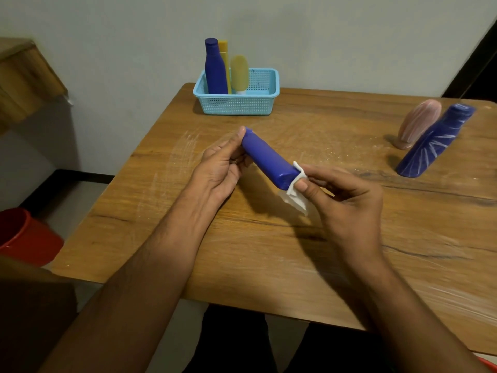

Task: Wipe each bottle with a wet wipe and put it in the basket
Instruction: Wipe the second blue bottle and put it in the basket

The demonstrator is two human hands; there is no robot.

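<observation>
I see the basket (236,103) at the table's (269,251) far edge holding three upright bottles (215,68). My left hand (217,170) grips a blue bottle (269,160); my right hand (347,200) pinches the wipe (295,195) against its base. Two streaked bottles (430,141) stand near the right edge.

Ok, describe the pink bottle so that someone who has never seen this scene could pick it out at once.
Start at the wooden table and go to its far right corner, well away from the blue basket. Two bottles stand there side by side; the pink bottle is the shorter, rounded one, streaked with white, just left of the taller dark blue bottle.
</observation>
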